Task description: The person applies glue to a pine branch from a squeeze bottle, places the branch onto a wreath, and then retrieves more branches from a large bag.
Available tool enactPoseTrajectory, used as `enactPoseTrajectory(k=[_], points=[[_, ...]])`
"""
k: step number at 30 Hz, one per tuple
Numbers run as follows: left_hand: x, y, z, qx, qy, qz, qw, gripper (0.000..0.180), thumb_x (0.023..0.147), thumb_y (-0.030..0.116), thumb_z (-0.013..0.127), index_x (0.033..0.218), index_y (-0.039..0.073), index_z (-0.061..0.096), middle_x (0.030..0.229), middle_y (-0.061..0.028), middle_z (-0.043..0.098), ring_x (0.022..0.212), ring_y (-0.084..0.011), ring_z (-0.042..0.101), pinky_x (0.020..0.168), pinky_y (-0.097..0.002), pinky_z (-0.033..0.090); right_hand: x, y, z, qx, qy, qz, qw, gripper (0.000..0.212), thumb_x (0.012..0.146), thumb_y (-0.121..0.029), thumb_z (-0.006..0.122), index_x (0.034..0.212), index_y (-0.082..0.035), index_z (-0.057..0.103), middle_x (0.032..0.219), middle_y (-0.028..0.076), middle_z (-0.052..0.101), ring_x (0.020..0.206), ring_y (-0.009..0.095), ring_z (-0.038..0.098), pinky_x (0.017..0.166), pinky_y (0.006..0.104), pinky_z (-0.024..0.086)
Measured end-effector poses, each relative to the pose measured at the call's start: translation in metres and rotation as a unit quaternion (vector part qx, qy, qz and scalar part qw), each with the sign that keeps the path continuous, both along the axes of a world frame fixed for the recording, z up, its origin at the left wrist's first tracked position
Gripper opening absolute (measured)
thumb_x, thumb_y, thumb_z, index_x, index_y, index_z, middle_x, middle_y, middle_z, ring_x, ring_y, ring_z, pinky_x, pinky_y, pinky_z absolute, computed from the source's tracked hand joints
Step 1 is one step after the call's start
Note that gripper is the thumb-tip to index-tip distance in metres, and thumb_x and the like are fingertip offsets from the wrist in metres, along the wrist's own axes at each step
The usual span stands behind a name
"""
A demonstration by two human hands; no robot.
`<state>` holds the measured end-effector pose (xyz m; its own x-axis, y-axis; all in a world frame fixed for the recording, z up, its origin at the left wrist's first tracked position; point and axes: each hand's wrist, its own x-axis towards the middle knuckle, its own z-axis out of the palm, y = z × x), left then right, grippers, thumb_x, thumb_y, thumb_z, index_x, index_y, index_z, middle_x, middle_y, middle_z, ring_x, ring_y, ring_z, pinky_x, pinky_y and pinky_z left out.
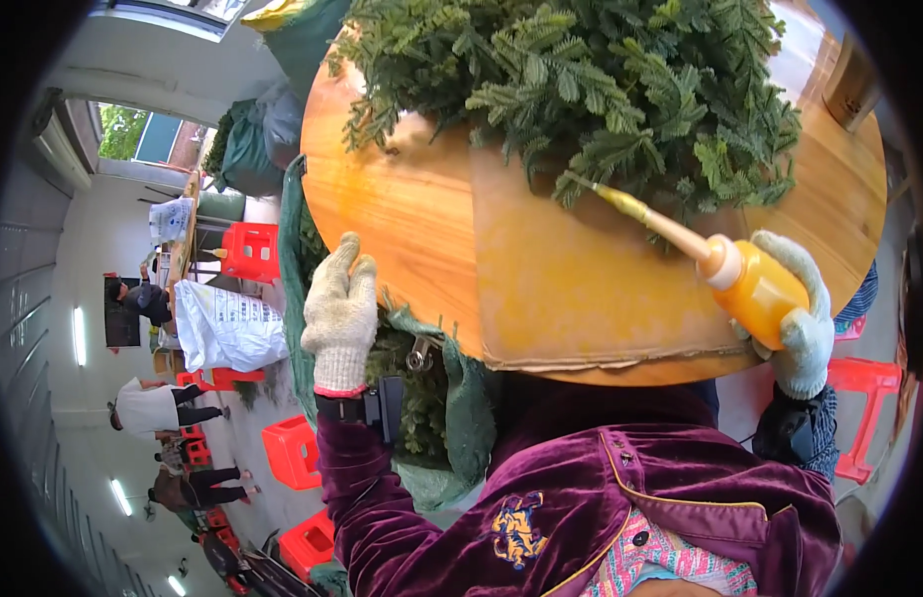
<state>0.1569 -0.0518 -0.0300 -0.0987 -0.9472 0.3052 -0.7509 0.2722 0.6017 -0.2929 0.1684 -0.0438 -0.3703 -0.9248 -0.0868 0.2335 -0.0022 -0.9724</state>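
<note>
My right hand (806, 333), in a pale knitted glove, is wrapped around a squeeze bottle (765, 294) full of orange-yellow liquid. The bottle is tilted, and its long tapered nozzle points up and left at a heap of green fir branches (601, 90). The nozzle tip is close to the lower sprigs; I cannot tell if it touches them. My left hand (340, 316), also gloved, is at the table's left edge with its fingers stretched out and nothing in them. Below the branches lies a yellow-stained cardboard sheet (591, 294) on the round wooden table (382, 214).
An open green sack (468, 398) with more fir greenery hangs beside my left wrist. A metal cylinder (852, 90) stands at the table's far right. Red stools (859, 408) are on both sides. Left are a white sack (227, 323) and several people farther off.
</note>
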Motion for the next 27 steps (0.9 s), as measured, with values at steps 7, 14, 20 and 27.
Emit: enactPoseTrajectory(k=[7, 14, 20, 27], points=[[-0.031, -0.084, 0.018, -0.038, -0.187, 0.041, 0.981, 0.069, 0.094, 0.041, 0.072, 0.151, 0.009, 0.050, 0.150, -0.0141, 0.056, 0.138, -0.0300, 0.053, 0.114, -0.0383, 0.042, -0.003, 0.011, -0.007, -0.030, -0.048, -0.002, 0.998, 0.096, 0.068, -0.050, 0.090, 0.139, 0.004, 0.054, 0.133, 0.013, 0.062, 0.123, 0.025, 0.062, 0.108, 0.0371, 0.047], [-0.116, -0.183, 0.050, -0.090, -0.134, -0.002, 0.987, 0.072, 0.094, 0.046, 0.069, 0.153, 0.010, 0.048, 0.153, -0.0154, 0.053, 0.140, -0.0308, 0.050, 0.115, -0.0392, 0.040, 0.002, 0.006, 0.004, 0.022, -0.049, -0.038, 0.998, 0.106, 0.063, -0.060, 0.090, 0.140, 0.002, 0.052, 0.118, 0.017, 0.067, 0.083, 0.024, 0.069, 0.065, 0.0299, 0.054], [-0.126, -0.205, 0.050, 0.010, -0.093, 0.013, 0.996, 0.064, 0.095, 0.037, 0.071, 0.148, 0.004, 0.054, 0.144, -0.0172, 0.060, 0.133, -0.0281, 0.058, 0.111, -0.0365, 0.043, 0.001, 0.006, 0.005, 0.045, -0.061, -0.031, 0.997, 0.102, 0.065, -0.060, 0.089, 0.138, 0.004, 0.056, 0.132, 0.014, 0.063, 0.115, 0.024, 0.065, 0.099, 0.0355, 0.052], [-0.055, -0.151, 0.033, 0.050, 0.108, -0.042, 0.992, 0.051, 0.097, 0.014, 0.069, 0.143, -0.005, 0.055, 0.135, -0.0153, 0.066, 0.118, -0.0197, 0.065, 0.101, -0.0320, 0.052, 0.004, 0.003, 0.001, 0.033, -0.053, -0.040, 0.997, 0.106, 0.065, -0.062, 0.087, 0.142, 0.003, 0.051, 0.126, 0.015, 0.065, 0.102, 0.023, 0.069, 0.082, 0.0314, 0.058]])
